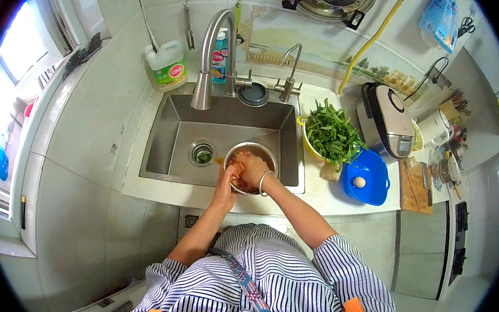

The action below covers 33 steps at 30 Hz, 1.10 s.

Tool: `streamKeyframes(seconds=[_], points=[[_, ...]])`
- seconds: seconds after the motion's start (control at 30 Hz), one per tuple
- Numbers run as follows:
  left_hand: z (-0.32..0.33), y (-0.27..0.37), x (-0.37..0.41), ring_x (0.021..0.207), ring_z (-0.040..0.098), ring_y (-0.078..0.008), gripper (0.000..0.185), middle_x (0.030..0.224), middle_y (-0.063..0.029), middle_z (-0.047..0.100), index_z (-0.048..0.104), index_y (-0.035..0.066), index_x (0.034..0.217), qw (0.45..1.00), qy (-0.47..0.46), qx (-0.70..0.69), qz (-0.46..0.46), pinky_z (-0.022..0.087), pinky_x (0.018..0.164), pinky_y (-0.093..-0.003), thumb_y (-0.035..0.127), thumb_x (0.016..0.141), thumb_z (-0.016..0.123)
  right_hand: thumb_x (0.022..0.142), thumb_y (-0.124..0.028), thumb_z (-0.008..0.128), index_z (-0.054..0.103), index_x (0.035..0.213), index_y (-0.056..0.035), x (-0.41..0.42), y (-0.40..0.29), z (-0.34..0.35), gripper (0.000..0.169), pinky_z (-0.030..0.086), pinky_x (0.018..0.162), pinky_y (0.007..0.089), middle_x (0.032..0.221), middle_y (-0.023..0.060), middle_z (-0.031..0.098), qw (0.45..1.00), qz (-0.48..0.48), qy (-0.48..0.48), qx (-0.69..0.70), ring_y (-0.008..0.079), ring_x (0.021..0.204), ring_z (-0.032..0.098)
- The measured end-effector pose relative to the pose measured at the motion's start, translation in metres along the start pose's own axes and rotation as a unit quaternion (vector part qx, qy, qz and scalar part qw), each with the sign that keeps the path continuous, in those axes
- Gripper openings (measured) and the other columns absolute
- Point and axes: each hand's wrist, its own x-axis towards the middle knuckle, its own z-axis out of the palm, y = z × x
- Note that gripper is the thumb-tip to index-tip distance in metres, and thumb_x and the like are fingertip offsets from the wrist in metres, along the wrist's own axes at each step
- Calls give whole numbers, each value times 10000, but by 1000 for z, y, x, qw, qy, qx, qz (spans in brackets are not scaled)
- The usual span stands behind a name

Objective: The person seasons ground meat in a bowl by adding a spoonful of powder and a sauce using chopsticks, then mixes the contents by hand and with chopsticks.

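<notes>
A round metal bowl (pixel 253 145) is held over the front right part of the stainless-steel sink (pixel 216 131). Reddish-brown contents (pixel 268 156) fill it partway; they look like wet meat pieces, but I cannot tell for sure. My left hand (pixel 228 181) grips the bowl's left rim, its thumb reaching over the inside. Inside the bowl is my right hand (pixel 253 169), a pale bangle (pixel 264 188) around its wrist. Its fingers are down among the contents, and what they grasp is hidden.
A tall faucet (pixel 204 82) arches over the sink. On the right counter are leafy greens (pixel 333 129) in a yellow basket, a blue plastic basket (pixel 373 176) holding a round pale item, a rice cooker (pixel 386 120), and a cutting board (pixel 411 191) with a knife (pixel 426 183).
</notes>
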Motion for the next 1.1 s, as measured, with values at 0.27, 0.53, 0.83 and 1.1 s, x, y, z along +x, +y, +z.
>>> streamKeyframes(seconds=[0.27, 0.53, 0.83, 1.1], points=[[-12, 10, 7, 1216, 400, -248, 541, 1324, -44, 393, 296, 207, 1338, 1000, -4, -6, 29, 403, 926, -496, 424, 870, 458, 656, -132, 669, 475, 1187, -137, 0, 15, -15, 566, 415, 906, 440, 1226, 207, 434, 959, -275, 62, 31, 390, 1077, 477], [-1, 10, -4, 1235, 369, -257, 540, 1350, -47, 345, 270, 217, 1341, 997, -23, 14, 66, 400, 928, -492, 382, 869, 474, 721, -80, 599, 481, 1134, -94, 6, 17, 20, 430, 465, 785, 458, 1203, 274, 424, 991, -60, 61, 98, 484, 903, 537], [-10, 18, -2, 1217, 397, -268, 582, 1341, -45, 375, 306, 222, 1324, 1000, 13, 0, 19, 404, 906, -515, 473, 833, 491, 651, -117, 660, 530, 1125, -80, -8, -5, -50, 494, 385, 936, 370, 1141, 160, 523, 949, -298, 29, 99, 346, 1073, 463], [-4, 6, -6, 1221, 385, -245, 574, 1341, -57, 361, 278, 197, 1341, 998, -38, 27, 31, 423, 915, -448, 405, 852, 496, 714, -98, 597, 510, 1145, -98, 9, 8, 19, 440, 465, 816, 446, 1176, 262, 454, 1000, 1, 10, 12, 443, 887, 561]])
